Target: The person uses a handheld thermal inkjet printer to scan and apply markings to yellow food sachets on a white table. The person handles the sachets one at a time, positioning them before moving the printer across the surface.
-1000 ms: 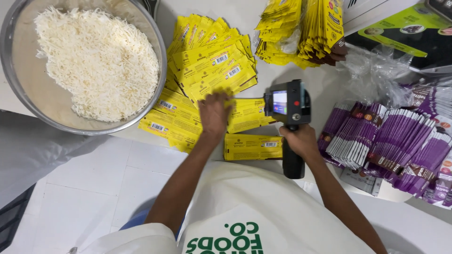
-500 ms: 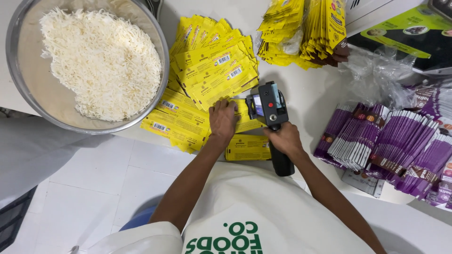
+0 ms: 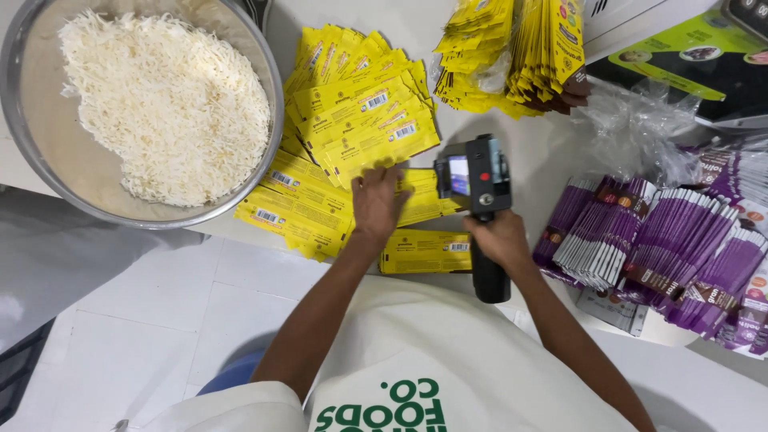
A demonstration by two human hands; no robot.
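Yellow pouch (image 3: 420,204) gets pinned flat on the bench (image 3: 552,152) by the open left hand (image 3: 376,204) so the handheld printer (image 3: 476,180), clenched in the right hand's (image 3: 500,240) grip, runs steady across it.

Bright, even overhead light; soft shadows; sharp focus; slight edge distortion.

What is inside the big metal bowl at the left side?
The metal bowl holds a heap of white shredded food, piled toward its right side; the bare inner wall shows on the left. What lies beneath the heap is covered.
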